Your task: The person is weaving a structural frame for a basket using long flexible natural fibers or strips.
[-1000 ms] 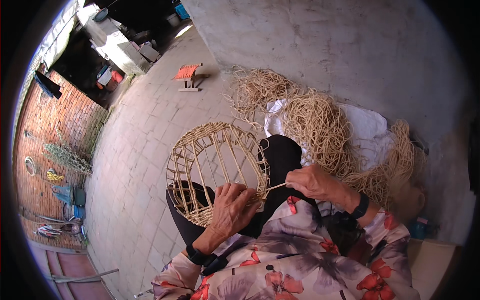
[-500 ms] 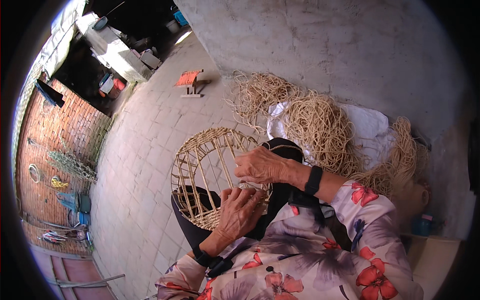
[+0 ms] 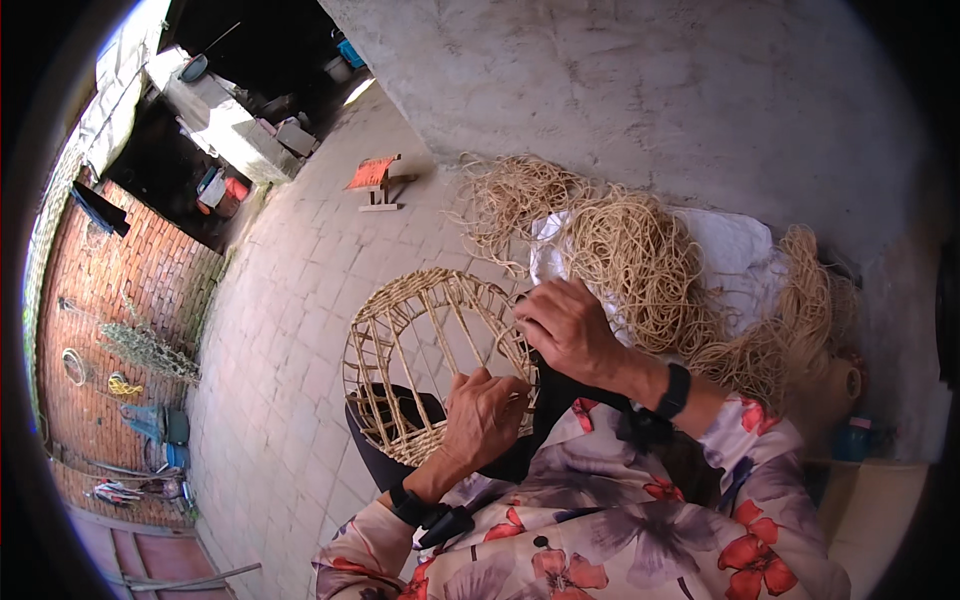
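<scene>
A round, half-woven basket frame of pale cane rests on my lap, its open ribs facing up. My left hand grips the frame's near rim, fingers curled over the woven edge. My right hand is closed at the frame's right rim, pinching a thin cane strand there. A black band sits on each wrist. A big tangled heap of cane strands lies just beyond my right hand on a white sheet.
A small red-topped wooden stool stands on the paved ground farther off. A grey concrete wall rises behind the heap. A brick wall with hanging items runs along the left. A blue container sits at the right.
My right hand moved from pulling a strand out at the right to the basket's right rim, over the frame. The left hand stayed on the near rim.
</scene>
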Demonstrator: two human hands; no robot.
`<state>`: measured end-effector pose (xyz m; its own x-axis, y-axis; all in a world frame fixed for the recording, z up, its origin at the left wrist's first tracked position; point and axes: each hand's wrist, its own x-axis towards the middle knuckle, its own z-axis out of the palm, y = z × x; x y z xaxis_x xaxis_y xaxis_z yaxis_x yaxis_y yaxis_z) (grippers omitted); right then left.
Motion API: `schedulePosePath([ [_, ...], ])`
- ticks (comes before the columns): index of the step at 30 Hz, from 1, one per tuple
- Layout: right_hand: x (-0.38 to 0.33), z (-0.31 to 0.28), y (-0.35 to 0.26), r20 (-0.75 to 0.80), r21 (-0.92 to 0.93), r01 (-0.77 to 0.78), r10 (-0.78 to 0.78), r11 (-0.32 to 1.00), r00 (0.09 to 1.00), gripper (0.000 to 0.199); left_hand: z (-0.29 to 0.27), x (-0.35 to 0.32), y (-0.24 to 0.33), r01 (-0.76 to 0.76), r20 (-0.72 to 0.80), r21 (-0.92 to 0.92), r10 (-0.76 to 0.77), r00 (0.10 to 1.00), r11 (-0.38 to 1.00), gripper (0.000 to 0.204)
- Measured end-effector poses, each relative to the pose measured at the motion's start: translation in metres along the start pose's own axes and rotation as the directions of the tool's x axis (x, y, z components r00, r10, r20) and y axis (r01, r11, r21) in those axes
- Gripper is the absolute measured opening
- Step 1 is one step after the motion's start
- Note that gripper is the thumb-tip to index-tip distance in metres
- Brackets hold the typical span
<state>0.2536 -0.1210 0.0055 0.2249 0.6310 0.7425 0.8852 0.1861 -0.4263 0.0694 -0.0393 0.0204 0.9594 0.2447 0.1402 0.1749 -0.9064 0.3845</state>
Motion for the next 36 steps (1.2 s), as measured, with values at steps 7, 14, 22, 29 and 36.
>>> schedulePosePath([
  [7,-0.055,-0.013,-0.018,0.282,0.016,-0.067,0.060,0.998,0.958,0.014,-0.004,0.023,-0.019,0.368,0.303,-0.445,-0.250,0.920,0.817,0.016],
  [14,-0.068,0.007,-0.026,0.357,-0.159,0.048,0.012,0.986,0.934,0.026,-0.003,0.029,-0.035,0.413,0.442,-0.599,-0.147,0.885,0.685,0.023],
  [22,-0.069,0.015,-0.028,0.180,-0.187,0.018,0.016,0.982,0.984,0.009,-0.002,0.028,-0.041,0.428,0.449,-0.658,-0.133,0.883,0.620,0.021],
  [29,-0.067,0.012,-0.036,0.166,-0.236,0.037,0.003,0.971,0.986,0.012,-0.005,0.028,-0.036,0.414,0.426,-0.656,-0.144,0.893,0.631,0.019],
  [36,-0.064,0.011,-0.043,0.279,0.188,-0.420,0.362,0.888,0.890,0.017,0.003,0.015,-0.017,0.314,0.138,-0.515,-0.285,0.949,0.797,0.015],
])
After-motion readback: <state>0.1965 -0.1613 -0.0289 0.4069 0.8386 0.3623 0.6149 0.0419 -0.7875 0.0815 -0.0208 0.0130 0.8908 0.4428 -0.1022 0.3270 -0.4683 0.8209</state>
